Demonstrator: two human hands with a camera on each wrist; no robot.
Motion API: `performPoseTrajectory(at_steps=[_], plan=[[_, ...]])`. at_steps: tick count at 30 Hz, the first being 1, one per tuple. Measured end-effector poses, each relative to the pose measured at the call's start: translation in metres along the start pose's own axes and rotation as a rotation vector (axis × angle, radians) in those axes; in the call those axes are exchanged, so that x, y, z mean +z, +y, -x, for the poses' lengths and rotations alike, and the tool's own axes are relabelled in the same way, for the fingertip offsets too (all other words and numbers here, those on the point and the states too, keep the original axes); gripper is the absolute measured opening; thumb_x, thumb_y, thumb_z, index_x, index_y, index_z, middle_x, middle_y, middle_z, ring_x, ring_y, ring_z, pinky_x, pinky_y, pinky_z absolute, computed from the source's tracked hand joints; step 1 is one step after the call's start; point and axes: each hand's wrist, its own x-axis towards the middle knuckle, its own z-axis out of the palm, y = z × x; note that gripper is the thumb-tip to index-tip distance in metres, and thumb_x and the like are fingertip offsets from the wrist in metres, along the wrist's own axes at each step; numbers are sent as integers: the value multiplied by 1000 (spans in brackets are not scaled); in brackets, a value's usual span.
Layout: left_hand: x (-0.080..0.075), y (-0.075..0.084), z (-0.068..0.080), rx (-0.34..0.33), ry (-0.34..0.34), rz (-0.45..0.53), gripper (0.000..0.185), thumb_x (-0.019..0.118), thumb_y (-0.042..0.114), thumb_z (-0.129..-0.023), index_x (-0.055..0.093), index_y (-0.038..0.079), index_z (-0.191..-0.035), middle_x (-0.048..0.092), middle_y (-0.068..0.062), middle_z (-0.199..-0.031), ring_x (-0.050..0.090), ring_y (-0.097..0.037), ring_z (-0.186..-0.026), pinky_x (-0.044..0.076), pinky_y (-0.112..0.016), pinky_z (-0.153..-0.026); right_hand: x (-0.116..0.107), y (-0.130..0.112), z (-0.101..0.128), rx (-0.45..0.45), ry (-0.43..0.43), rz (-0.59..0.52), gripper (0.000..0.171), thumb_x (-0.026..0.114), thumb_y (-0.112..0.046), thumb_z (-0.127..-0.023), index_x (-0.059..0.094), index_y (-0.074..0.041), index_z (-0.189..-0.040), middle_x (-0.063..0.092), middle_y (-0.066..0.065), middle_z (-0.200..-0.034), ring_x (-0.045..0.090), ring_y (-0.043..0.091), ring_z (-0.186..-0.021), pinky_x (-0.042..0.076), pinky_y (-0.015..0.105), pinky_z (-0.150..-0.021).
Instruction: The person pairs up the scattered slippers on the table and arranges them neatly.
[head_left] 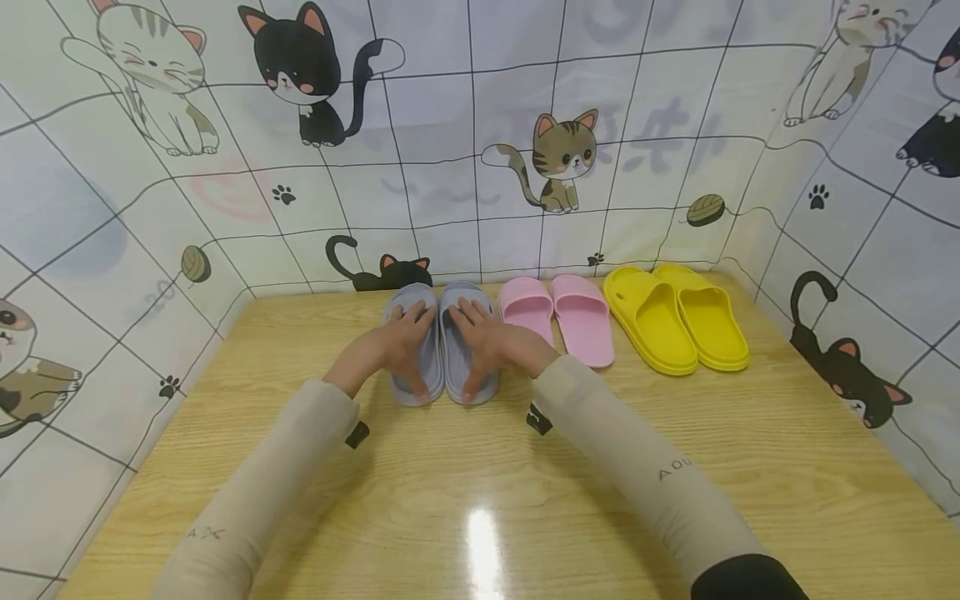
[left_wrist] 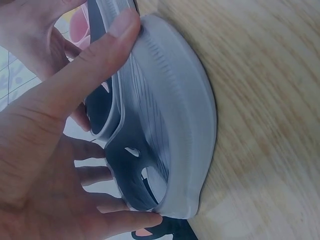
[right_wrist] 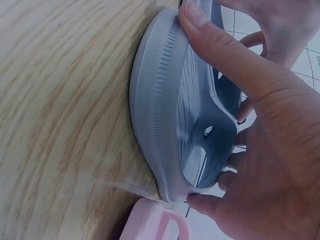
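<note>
Left hand (head_left: 401, 346) lies flat over the left grey slipper (head_left: 415, 354), fingers spread and mostly straight, thumb (left_wrist: 102, 47) along the heel-end rim. Pressing more than clamping; no wrap round the sole is visible. Right hand (head_left: 487, 346) mirrors it on the right grey slipper (head_left: 468, 354): thumb (right_wrist: 215, 42) on the rim, fingers over the strap. Both slippers sit soles down on the wooden table (head_left: 480, 500), touching each other between the two hands, toes towards the back wall.

Handling, as a judgement: moulded foam-type slides, light, soft enough to flex under the thumb, nothing fragile. Ribbed footbed and ridged side wall should give friction, so slip risk is low. Best hold is thumb on the footbed with fingers through or over the strap, or a pinch on the side wall.

Just outboard of the right hand: pink pair (head_left: 558, 317), nearly touching the right grey slipper. Beyond that: yellow pair (head_left: 675, 325), well apart from the grip.

Hard to tell: fingertips in both wrist views are partly cut off, and whether any hook under the strap edge is unclear. The undersides of the soles are hidden.
</note>
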Motion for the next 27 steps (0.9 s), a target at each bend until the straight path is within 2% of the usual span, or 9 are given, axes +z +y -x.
performPoseTrajectory(at_steps=[14, 27], plan=[[0, -2, -5, 1, 10, -5, 157, 96, 64, -55, 3, 2, -166, 1, -25, -173, 7, -61, -154, 21, -66, -125, -1, 2, -1, -6, 17, 1, 147, 91, -60, -68, -4, -5, -166, -8, 20, -174, -4, 40, -162, 11, 52, -132], [-2, -6, -10, 23, 14, -9, 156, 96, 64, -56, 5, 0, -165, 2, -27, -172, 8, -62, -153, 22, -67, -125, -4, 5, -6, -3, 4, 14, 147, 90, -61, -69, -7, -5, -166, -11, 20, -174, -6, 40, -162, 10, 52, -132]])
